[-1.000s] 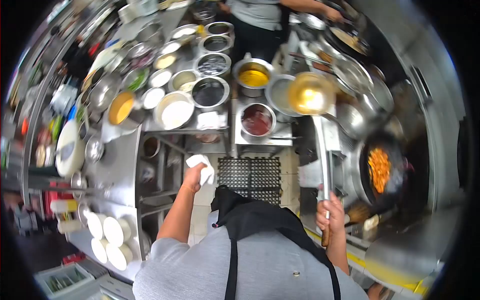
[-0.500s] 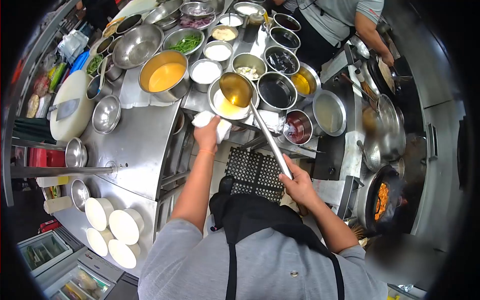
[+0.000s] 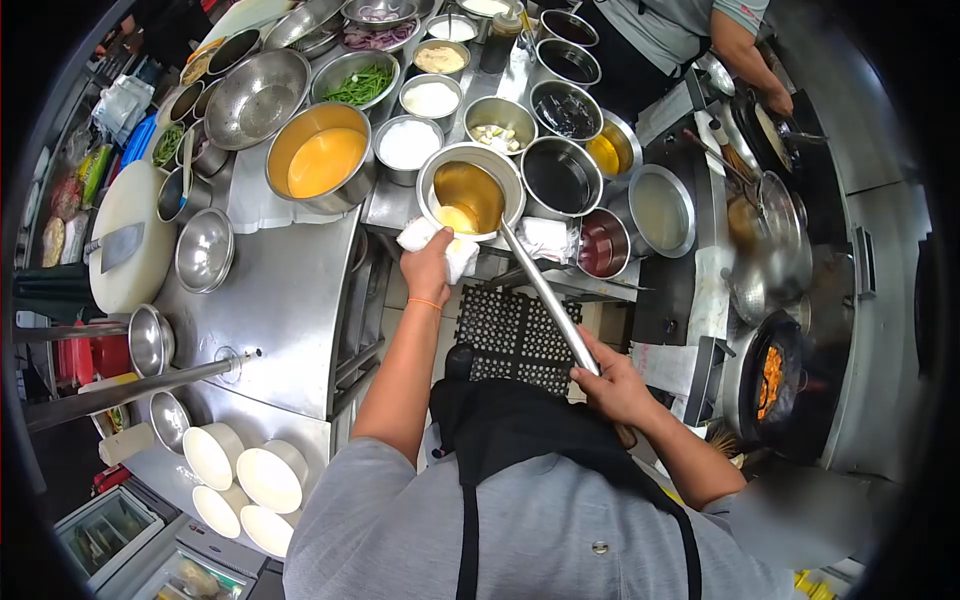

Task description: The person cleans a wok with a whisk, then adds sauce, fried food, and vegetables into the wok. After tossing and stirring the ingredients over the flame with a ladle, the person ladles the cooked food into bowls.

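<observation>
My right hand (image 3: 612,385) is closed around the long metal handle of a big ladle (image 3: 545,296). The ladle's bowl sits inside a metal pot (image 3: 513,187), tilted, with yellowish liquid at its lower edge. At the pot's near rim, my left hand (image 3: 427,268) grips a folded white cloth (image 3: 463,259) against the side. Close by stand a pot of white powder or grains (image 3: 409,144), a pot with pale chunks (image 3: 497,137) and a pot of dark liquid (image 3: 558,178). The bottom of my pot is partly hidden by the ladle.
A large pot of orange liquid (image 3: 326,162) stands to the left, beside bowls of chopped greens (image 3: 362,85). White tubs (image 3: 270,477) sit at lower left. On the right, a wok with orange food (image 3: 770,380) is on the stove. Another person's hand (image 3: 778,101) works at upper right.
The ladle's bowl has gone down from above the rim into the pot. My right hand has shifted slightly right and nearer my body. My left hand stays at the rim with the cloth.
</observation>
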The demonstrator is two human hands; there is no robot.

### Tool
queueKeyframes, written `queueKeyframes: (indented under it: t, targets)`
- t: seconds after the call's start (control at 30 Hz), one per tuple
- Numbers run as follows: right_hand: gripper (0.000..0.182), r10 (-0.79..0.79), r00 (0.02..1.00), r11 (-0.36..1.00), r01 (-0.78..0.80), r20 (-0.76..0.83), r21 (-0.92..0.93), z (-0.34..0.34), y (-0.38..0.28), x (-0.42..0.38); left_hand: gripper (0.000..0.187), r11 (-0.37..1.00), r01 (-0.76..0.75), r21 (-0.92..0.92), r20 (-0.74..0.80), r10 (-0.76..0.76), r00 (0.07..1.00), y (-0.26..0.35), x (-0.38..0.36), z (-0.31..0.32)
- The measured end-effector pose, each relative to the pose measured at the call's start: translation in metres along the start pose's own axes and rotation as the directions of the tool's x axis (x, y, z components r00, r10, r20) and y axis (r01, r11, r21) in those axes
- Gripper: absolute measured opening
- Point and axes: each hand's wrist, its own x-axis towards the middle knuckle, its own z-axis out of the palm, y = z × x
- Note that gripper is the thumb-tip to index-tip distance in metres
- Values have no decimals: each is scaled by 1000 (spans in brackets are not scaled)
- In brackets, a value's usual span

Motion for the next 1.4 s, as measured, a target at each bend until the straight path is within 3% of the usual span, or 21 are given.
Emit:
queueKeyframes:
  t: [0.07, 0.2, 0.37, 0.5, 0.57, 0.63, 0.7, 0.77, 0.83, 0.9, 0.97, 1.03, 1.07, 1.1, 1.13, 1.17, 1.23, 1.27, 1.3, 1.37, 1.4]
  targets:
    - [59, 145, 984, 954, -168, 106, 249, -8, -19, -4, 33, 1000, 4, 16, -5, -4, 1000, 5, 1, 2]
    - [59, 216, 945, 847, -306, 245, 434, -28, -22, 8, 33, 997, 44, 57, 5, -44, 999, 8, 2, 0]
    - [52, 50, 907, 646, -348, 418, 679, -59, 0, 12, 31, 993, -16, 113, 35, 12, 999, 8, -10, -12]
    - [41, -78, 870, 451, -405, 486, 796, -97, 35, -17, 28, 958, 22, 285, -101, 7, 995, 13, -50, -16]
    - [35, -124, 895, 365, -361, 429, 858, -122, 57, -51, 27, 929, 61, 366, -105, -24, 994, 1, -70, -16]
    - [37, -297, 872, 93, -379, 389, 921, -147, 94, -94, 26, 865, 135, 484, -81, -109, 991, -13, -103, 1]
    - [41, -304, 916, -85, -301, 263, 950, -169, 125, -147, 25, 857, 293, 425, -4, -322, 947, -42, -134, 19]
    - [46, -351, 930, -214, -193, 109, 958, -189, 156, -210, 26, 749, 442, 493, 120, -562, 818, -89, -158, 37]
    - [50, -226, 971, -287, 13, -81, 958, -202, 181, -271, 33, 618, 562, 549, 250, -764, 595, -134, -192, 77]
    - [50, -41, 966, -247, 236, -254, 940, -217, 207, -319, 38, 561, 522, 643, 315, -815, 487, -176, -242, 138]
    - [51, 234, 868, -70, 464, -438, 883, -232, 235, -345, 42, 470, 553, 688, 343, -882, 323, -222, -273, 186]
    - [53, 427, 684, 397, 445, -591, 803, -254, 274, -356, 42, 293, 614, 733, 363, -932, 12, -273, -300, 232]
    - [53, 437, 667, 394, 461, -604, 795, -264, 307, -350, 40, 262, 555, 789, 317, -949, -2, -296, -314, 259]
    - [53, 318, 348, 899, 184, -882, 397, -271, 349, -338, 37, 225, 493, 841, 265, -964, -13, -322, -329, 284]
    - [54, -40, 142, 941, -327, -989, -85, -277, 372, -335, 32, 173, 411, 895, 214, -975, -55, -351, -341, 307]
    - [54, -27, 118, 938, -339, -993, -66, -286, 366, -339, 28, 122, 321, 939, 159, -983, -89, -381, -351, 330]
    - [56, 456, 111, 838, -388, -883, 384, -307, 343, -345, 24, 85, 348, 934, 161, -967, -198, -456, -364, 362]
    - [58, 461, 85, 826, -405, -884, 392, -308, 343, -343, 26, -30, 272, 962, 63, -943, -327, -466, -373, 391]
    - [58, 474, 53, 814, -408, -879, 414, -307, 344, -343, 29, -60, 253, 966, -11, -982, -191, -452, -404, 422]
    - [58, 685, 89, 722, -209, -723, 659, -306, 338, -339, 25, -177, 232, 956, -119, -963, -243, -450, -436, 472]
    - [58, 765, 130, 643, -106, -630, 759, -307, 335, -335, 23, -215, 188, 958, -141, -929, -341, -513, -440, 472]
